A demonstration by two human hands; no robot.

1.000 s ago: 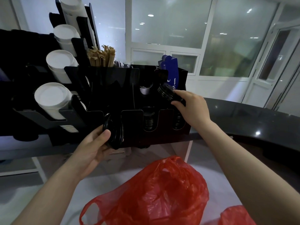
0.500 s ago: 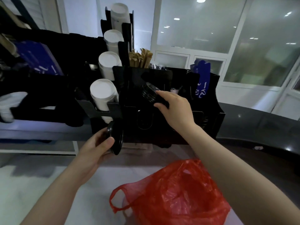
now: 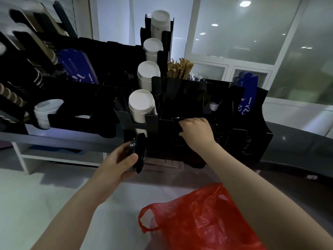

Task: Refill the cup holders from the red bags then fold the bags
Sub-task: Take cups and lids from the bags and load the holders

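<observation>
A black cup holder organizer point(image 3: 252, 141) stands on the counter with white cup stacks point(image 3: 141, 105) slotted up its left side. My left hand point(image 3: 117, 163) grips a stack of black lids point(image 3: 137, 152) in front of the organizer's lower left corner. Inside a front slot of the organizer, my right hand point(image 3: 196, 134) curls its fingers round more black lids point(image 3: 177, 130). A red plastic bag point(image 3: 201, 219) lies crumpled on the white counter below my right forearm, one handle loop open toward the left.
A second black rack point(image 3: 75, 105) at the left holds white lids point(image 3: 44, 112), blue sleeves and striped cups. Wooden stirrers point(image 3: 178, 70) stick up behind the organizer. A dark curved countertop point(image 3: 297, 150) runs to the right. Glass partitions stand behind.
My right hand has carried its black lids from the organizer's upper right down into a lower front slot. The view has swung left. My left hand keeps its lid stack.
</observation>
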